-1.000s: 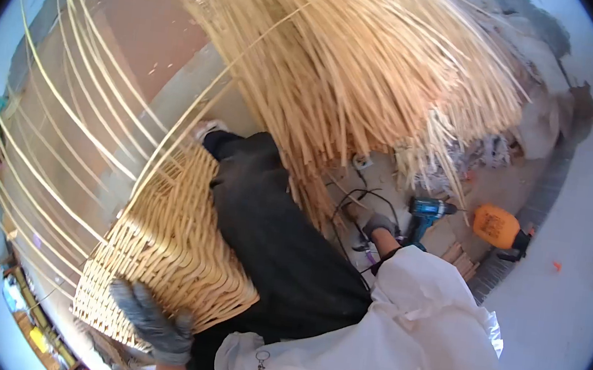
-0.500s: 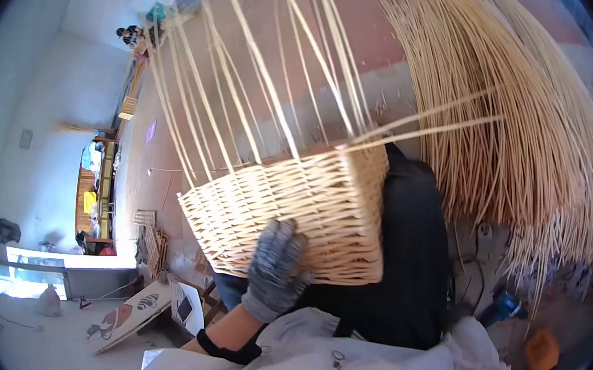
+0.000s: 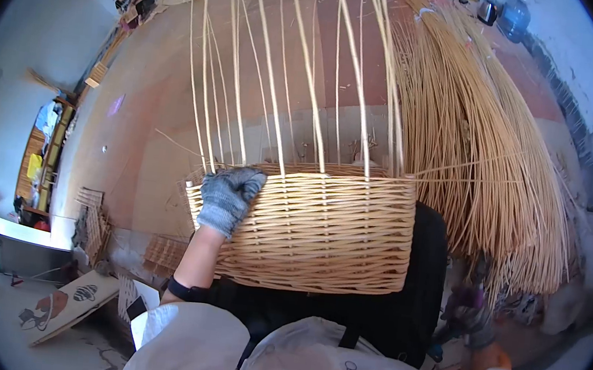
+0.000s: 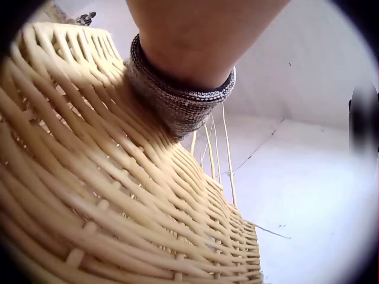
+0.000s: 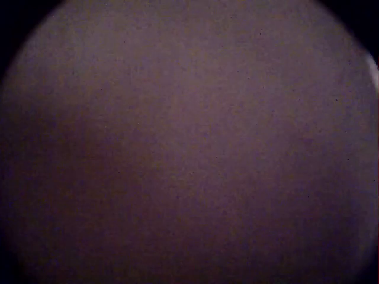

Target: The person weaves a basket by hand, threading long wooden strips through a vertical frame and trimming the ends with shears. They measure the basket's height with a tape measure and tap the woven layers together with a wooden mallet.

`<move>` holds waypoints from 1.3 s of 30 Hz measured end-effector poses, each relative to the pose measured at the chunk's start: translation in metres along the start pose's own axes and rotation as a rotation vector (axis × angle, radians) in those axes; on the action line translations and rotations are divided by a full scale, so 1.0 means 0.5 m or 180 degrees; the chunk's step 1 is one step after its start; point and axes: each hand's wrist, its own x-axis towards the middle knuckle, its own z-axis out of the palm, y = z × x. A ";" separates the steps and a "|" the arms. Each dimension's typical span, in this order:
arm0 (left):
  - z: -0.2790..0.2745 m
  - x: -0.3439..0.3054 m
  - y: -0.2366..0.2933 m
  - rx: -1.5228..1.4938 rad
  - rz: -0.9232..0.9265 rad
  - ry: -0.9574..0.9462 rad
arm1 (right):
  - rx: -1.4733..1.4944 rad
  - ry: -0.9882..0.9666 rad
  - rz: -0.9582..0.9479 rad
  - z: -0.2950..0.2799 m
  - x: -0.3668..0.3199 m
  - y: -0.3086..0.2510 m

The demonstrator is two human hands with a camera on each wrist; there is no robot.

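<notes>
A woven wicker basket [image 3: 313,231] rests on the person's lap, its long side facing the body and tall uprights [image 3: 314,92] rising from its edge. The gloved left hand [image 3: 230,188] grips the upper edge near the left corner, fingers bent over the rim. In the left wrist view, the glove cuff [image 4: 177,106] lies against the weave [image 4: 136,195], and the fingers are hidden. Low on the right, away from the basket, the gloved right hand [image 3: 470,318] holds a blurred dark tool with a purple part [image 3: 472,297]. The right wrist view is dark and featureless.
A large bundle of long wicker rods [image 3: 475,154] lies right of the basket, close to the right hand. Two loose rods stick out sideways from the basket's right corner. A printed board [image 3: 66,309] leans at lower left. Woven slats [image 3: 93,224] lie behind it.
The basket has turned from slanted to nearly square with the body. The left hand has shifted from its lower side to the upper edge. The right hand has come back into view with the tool.
</notes>
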 end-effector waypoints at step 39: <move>0.220 -0.006 0.370 0.0696 0.1276 0.0797 | -0.3513 0.1340 0.1180 -0.240 0.255 0.390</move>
